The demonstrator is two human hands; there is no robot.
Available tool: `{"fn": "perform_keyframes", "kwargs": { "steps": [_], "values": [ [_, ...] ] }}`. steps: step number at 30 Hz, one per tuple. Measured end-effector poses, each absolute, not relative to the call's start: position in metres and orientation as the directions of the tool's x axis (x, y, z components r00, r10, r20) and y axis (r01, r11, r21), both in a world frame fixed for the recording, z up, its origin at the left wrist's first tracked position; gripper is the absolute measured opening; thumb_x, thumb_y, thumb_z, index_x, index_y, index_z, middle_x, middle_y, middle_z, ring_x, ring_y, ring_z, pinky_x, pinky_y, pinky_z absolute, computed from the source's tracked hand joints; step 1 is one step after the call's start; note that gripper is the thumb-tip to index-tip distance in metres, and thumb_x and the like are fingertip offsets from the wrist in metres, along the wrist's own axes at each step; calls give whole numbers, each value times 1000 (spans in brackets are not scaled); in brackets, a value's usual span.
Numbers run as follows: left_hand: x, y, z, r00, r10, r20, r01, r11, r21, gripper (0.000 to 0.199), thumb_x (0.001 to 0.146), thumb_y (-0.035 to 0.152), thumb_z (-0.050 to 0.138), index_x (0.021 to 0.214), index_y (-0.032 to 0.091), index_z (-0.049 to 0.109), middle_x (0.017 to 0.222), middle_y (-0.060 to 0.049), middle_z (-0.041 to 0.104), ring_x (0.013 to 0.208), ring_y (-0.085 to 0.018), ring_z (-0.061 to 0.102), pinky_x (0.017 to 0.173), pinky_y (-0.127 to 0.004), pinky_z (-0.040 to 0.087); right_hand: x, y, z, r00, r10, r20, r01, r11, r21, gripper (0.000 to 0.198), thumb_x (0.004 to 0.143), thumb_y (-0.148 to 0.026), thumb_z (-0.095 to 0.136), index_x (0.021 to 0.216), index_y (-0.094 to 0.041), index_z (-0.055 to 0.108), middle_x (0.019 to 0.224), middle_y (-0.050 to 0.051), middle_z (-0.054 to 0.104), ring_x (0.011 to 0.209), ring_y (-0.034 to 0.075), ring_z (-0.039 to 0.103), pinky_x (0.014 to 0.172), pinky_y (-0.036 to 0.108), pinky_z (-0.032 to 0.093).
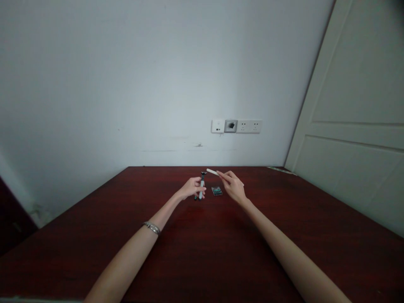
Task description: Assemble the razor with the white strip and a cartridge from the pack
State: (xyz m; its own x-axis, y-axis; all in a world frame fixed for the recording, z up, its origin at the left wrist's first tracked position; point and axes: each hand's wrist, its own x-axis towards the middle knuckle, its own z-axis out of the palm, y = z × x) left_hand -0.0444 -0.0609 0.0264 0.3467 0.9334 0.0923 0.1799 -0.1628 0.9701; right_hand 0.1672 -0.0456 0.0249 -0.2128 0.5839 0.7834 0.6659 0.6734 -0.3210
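Note:
My left hand is closed around a razor, which stands upright with its dark head at the top and its pale handle pointing down. A small dark green tip shows just beside the handle's lower end; I cannot make out what it belongs to. Between finger and thumb, my right hand pinches a slim white stick, its free end pointing left near the razor's head. Whether stick and razor touch is unclear. On the table between my hands lies a small clear case with green contents.
The dark red wooden table reaches back to a pale wall. Sockets and switch plates are set in the wall above it. A white panelled door stands along the right side. A thin flat strip lies at the back right edge.

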Motion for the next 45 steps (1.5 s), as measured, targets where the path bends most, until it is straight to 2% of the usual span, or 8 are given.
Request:
{"fn": "perform_keyframes", "kwargs": {
  "steps": [12, 18, 24, 30, 35, 38, 41, 45],
  "values": [
    [-46, -62, 27, 335, 938, 94, 157, -154, 975, 30, 68, 26, 69, 81, 13, 46, 66, -5, 63, 55, -19, 66, 47, -27, 52, 168, -45, 24, -199, 594, 780, 650, 675, -349, 33, 89, -30, 40, 117, -29, 59, 83, 2, 57, 72, 12, 55, 61, 20, 40],
    [-44, -61, 27, 353, 930, 104, 149, -166, 975, 30, 68, 28, 69, 82, 13, 47, 64, -5, 63, 55, -19, 65, 47, -26, 52, 166, -48, 26, -267, 584, 767, 607, 720, -337, 33, 89, -31, 41, 118, -30, 58, 86, 2, 58, 74, 12, 55, 62, 20, 41],
    [-49, -62, 30, 330, 936, 123, 152, -181, 972, 28, 68, 24, 68, 82, 13, 47, 66, -4, 63, 55, -17, 65, 48, -25, 50, 171, -37, 22, -162, 644, 748, 625, 653, -427, 33, 88, -32, 43, 117, -30, 59, 82, 2, 57, 70, 13, 55, 58, 21, 40],
    [-49, -57, 33, 216, 947, 239, 121, -268, 956, 23, 72, 17, 61, 91, 13, 50, 70, -5, 64, 62, -16, 66, 52, -21, 48, 160, -39, 32, -189, 661, 726, 361, 734, -575, 38, 84, -39, 47, 112, -19, 63, 72, 3, 55, 63, 13, 52, 60, 25, 44],
    [-48, -50, 33, 113, 942, 317, 130, -330, 935, 22, 69, 14, 62, 88, 13, 52, 66, -2, 63, 59, -15, 64, 52, -21, 48, 140, -52, 41, -99, 876, 473, -85, 466, -881, 44, 74, -47, 56, 104, -16, 63, 59, -3, 49, 40, 7, 39, 33, 20, 33],
    [-46, -46, 28, 109, 936, 336, 135, -348, 928, 21, 67, 14, 63, 85, 13, 53, 63, 0, 61, 55, -14, 62, 51, -22, 47, 128, -62, 44, -146, 929, 341, -317, 283, -905, 38, 69, -48, 60, 87, -14, 63, 55, -4, 48, 35, 4, 34, 28, 17, 24],
    [-44, -44, 23, 132, 929, 347, 147, -365, 919, 22, 66, 15, 65, 85, 12, 54, 61, 0, 61, 53, -13, 61, 49, -21, 46, 120, -71, 43, -226, 935, 272, -376, 174, -910, 35, 66, -46, 63, 81, -14, 60, 51, -5, 49, 32, 3, 32, 28, 16, 19],
    [-43, -41, 22, 127, 918, 377, 162, -394, 905, 21, 65, 14, 66, 83, 13, 54, 62, 0, 61, 53, -12, 61, 50, -22, 47, 112, -77, 36, -204, 922, 328, -378, 235, -895, 32, 69, -45, 62, 80, -15, 57, 51, -6, 49, 31, 3, 33, 28, 15, 20]
  ]
}}
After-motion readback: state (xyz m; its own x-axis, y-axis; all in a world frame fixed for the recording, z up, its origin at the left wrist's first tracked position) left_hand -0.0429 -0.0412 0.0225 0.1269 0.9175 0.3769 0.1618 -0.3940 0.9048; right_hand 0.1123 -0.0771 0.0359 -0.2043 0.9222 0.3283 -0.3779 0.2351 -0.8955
